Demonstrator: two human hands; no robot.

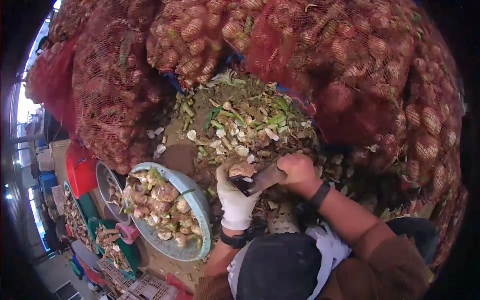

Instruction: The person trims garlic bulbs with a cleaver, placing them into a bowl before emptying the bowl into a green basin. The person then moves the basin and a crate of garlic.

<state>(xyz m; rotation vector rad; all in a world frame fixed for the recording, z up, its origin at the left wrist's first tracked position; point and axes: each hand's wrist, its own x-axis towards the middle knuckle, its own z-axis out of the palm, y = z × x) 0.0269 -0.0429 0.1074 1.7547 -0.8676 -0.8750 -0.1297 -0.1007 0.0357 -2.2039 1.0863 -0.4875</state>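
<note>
My left hand, in a white glove, is closed around a garlic bulb over the heap of trimmings. My right hand, ungloved, grips a knife with a broad flat blade. The blade points left and overlaps the lower edge of the bulb in this view. Below and around both hands lie cut garlic stalks and peelings. To the left of my gloved hand stands a round pale blue basin holding many garlic bulbs.
Full red mesh sacks of bulbs wall in the far side and right. At left are a grey tub, a red container, green bins and plastic crates. A dark cap fills the bottom middle.
</note>
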